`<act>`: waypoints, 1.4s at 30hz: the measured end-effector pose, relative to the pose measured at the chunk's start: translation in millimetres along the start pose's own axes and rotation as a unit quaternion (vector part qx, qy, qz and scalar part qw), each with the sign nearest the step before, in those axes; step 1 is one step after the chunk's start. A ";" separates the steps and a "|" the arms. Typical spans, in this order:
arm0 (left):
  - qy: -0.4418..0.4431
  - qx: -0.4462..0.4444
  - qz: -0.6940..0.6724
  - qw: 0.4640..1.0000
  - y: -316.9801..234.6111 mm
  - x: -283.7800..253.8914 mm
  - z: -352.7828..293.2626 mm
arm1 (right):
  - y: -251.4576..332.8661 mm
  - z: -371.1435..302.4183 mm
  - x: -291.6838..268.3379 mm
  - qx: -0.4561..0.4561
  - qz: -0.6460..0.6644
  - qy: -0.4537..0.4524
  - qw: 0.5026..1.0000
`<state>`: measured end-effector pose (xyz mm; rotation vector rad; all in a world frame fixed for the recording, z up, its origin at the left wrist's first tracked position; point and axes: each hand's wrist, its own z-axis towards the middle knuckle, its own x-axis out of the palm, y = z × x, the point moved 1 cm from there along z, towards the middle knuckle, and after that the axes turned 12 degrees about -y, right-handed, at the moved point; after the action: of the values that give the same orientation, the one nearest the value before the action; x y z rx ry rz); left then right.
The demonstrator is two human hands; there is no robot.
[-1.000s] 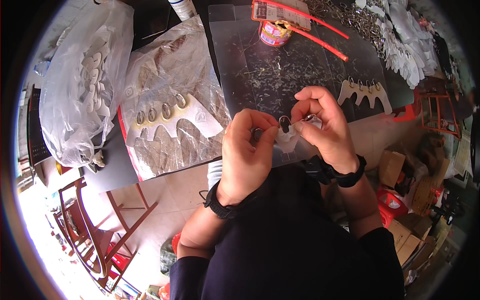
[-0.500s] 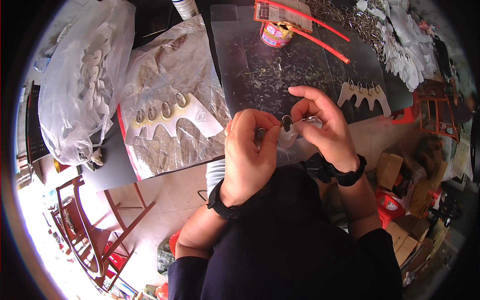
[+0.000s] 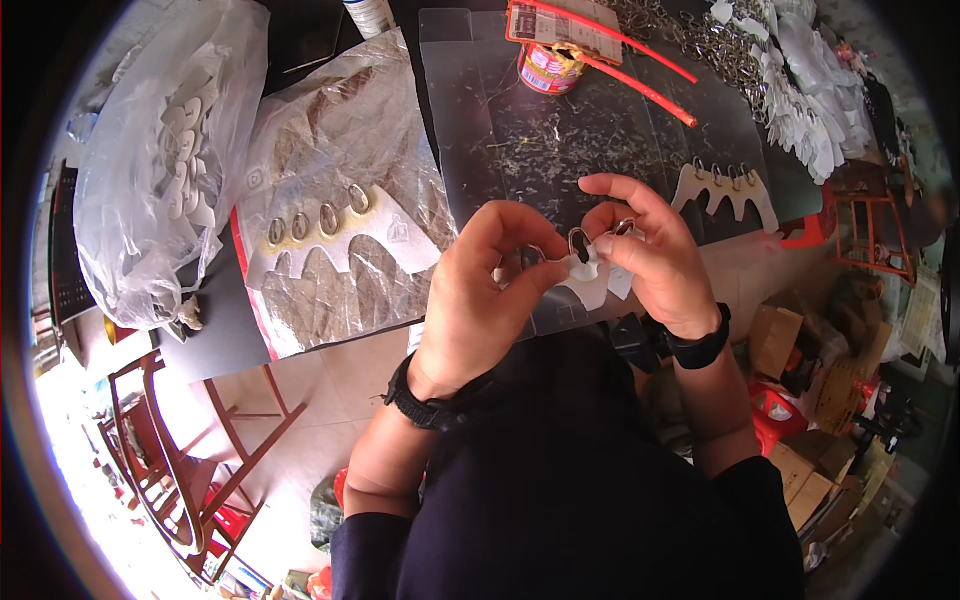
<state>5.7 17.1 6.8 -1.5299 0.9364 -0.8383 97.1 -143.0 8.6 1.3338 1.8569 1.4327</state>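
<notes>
Between my two hands is a white scalloped piece [image 3: 590, 290] with oval metal rings [image 3: 580, 243] along its upper edge. My left hand [image 3: 475, 295] is closed in a pinch on its left part, thumb and forefinger meeting beside the middle ring. On the other side my right hand [image 3: 655, 268] grips the piece between thumb and fingers, with its forefinger lifted away. Fingers partly hide both ends of the piece. A similar scalloped piece [image 3: 345, 245] with several rings lies to the left on a plastic-wrapped board [image 3: 385, 115]. Another ringed piece [image 3: 725, 197] rests right of my hands.
A clear bag [image 3: 120, 200] of white pieces lies far left. Ahead stands a small tub [image 3: 548, 72] with card and red-orange sticks [image 3: 645, 92] across it. A heap of metal rings [image 3: 690, 45] and ringed white pieces [image 3: 805, 130] fills the back right. A wooden chair [image 3: 185, 470] stands lower left.
My left hand has shifted slightly left and its grip has loosened into a wider pinch. More of the white piece and its rings now shows between my hands.
</notes>
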 end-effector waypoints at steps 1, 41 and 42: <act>0.019 0.014 0.001 1.000 -0.1 -1.8 0.9 | 0.8 -0.5 0.3 0.000 -0.001 0.001 1.000; -0.170 -0.027 -0.318 0.932 26.0 4.3 -8.8 | 0.7 -2.9 1.9 -0.188 -0.219 -0.106 0.951; -0.181 -0.034 -0.312 0.932 25.8 8.0 -9.8 | -2.9 -4.2 10.4 -0.123 -0.175 -0.056 0.975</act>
<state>-2.7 3.5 -17.1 -1.9978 0.1968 -0.9164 88.0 -135.9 9.7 0.8966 1.6764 1.3199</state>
